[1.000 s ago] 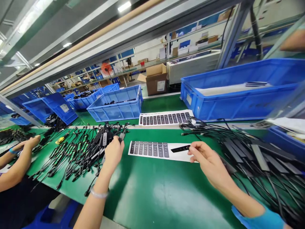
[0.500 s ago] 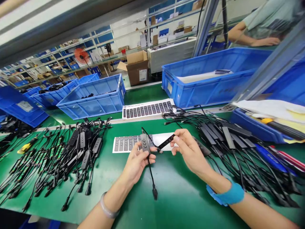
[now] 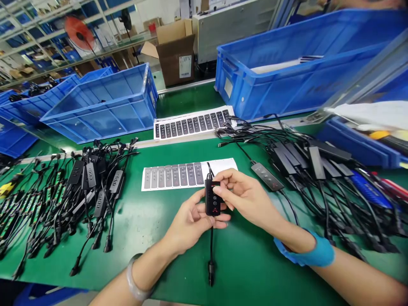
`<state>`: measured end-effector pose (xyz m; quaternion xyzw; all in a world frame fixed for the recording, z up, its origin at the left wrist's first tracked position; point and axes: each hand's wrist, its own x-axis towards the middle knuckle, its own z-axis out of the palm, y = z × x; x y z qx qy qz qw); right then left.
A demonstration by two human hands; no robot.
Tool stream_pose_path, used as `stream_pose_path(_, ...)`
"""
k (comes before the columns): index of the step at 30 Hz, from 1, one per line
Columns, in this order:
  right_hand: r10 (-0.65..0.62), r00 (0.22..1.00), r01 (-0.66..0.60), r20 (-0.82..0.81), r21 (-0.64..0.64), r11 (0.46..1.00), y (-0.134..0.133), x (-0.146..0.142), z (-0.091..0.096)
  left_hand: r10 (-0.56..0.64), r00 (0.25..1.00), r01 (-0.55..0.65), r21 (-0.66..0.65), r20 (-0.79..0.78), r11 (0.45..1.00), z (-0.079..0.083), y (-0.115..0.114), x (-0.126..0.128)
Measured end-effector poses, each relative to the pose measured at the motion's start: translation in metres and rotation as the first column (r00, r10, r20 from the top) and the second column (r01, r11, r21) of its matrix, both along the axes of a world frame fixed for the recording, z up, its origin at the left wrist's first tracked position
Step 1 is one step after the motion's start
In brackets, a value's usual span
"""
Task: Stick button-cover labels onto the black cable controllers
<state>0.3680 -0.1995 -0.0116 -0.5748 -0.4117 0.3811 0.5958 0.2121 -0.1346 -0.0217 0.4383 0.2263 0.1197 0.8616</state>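
My left hand [image 3: 191, 223] cradles a black inline controller [image 3: 212, 197] with small buttons and a red mark on its face. My right hand [image 3: 245, 197] presses its fingers onto the controller's upper part. The controller's black cable [image 3: 211, 250] hangs down to a plug on the green mat [image 3: 178, 259]. Just behind my hands lies a white sheet of dark grey labels [image 3: 178, 175], partly hidden by the fingers. A second controller [image 3: 267, 176] lies beside my right hand, its cable running into a bundle of black cables [image 3: 306, 170].
A dense pile of black cables with green-marked parts [image 3: 79, 199] covers the mat's left side. Another label sheet [image 3: 191, 123] lies beyond a raised strip. Blue plastic crates [image 3: 296, 72] stand at the back, and a cardboard box [image 3: 175, 55] stands farther off.
My hands have come together around the controller, now upright with its face toward me. The black strip held in my right hand earlier no longer shows separately. The view has tilted and shifted.
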Motion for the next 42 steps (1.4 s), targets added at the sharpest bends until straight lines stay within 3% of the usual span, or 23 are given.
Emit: stream_pose_path(42,-0.057,0.997,0.058,0.046,-0.023,0.998,-0.0029,-0.0030,-0.0059,0.008,0.999,-0.009,-0.029,-0.039,1.000,0.0009,-0.0036,0.0032)
